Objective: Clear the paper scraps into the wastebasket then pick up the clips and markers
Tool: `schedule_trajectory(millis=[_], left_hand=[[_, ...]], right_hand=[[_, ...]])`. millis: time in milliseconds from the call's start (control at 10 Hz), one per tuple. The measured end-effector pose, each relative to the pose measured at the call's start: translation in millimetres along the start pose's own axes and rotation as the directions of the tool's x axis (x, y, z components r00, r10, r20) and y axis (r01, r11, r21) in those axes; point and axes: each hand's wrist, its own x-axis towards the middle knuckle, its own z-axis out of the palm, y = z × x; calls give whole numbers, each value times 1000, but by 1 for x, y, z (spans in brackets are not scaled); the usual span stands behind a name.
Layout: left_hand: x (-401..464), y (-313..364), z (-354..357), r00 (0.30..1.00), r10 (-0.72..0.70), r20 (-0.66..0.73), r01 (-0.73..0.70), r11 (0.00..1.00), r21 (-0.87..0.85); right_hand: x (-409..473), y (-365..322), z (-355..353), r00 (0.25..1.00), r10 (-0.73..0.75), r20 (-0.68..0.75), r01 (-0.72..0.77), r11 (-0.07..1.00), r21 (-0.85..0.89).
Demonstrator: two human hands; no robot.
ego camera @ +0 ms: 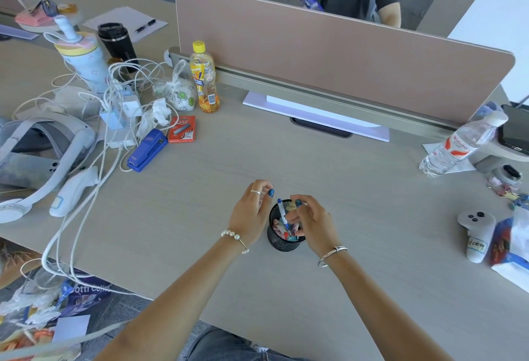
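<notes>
A black mesh pen cup (282,242) stands on the desk in front of me, with coloured clips and markers inside. A white marker with a blue cap (282,213) leans out of its mouth. My right hand (310,224) hovers over the cup's right rim, its fingertips pinching that marker. My left hand (252,213) is cupped against the cup's left side, fingers curled above the rim. A loose pile of coloured clips (508,193) lies at the desk's far right. Below the desk's left edge, a wastebasket (43,317) holds paper scraps and wrappers.
On the left are a blue stapler (147,150), a red staple box (182,129), tangled white cables (114,108), a headset (43,157) and bottles. A water bottle (455,147) and a white controller (476,234) sit on the right. A person sits behind the divider (329,57).
</notes>
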Motion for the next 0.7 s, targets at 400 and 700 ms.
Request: schedule_trajectory(millis=[400, 700], left_hand=[[-2, -7, 1, 1000, 1, 13, -2, 998, 62], [1, -11, 1, 997, 71, -1, -69, 978, 195]], right_hand=[[-5, 7, -9, 999, -14, -29, 9, 986, -169], [-4, 7, -10, 986, -151, -66, 129, 956, -263]])
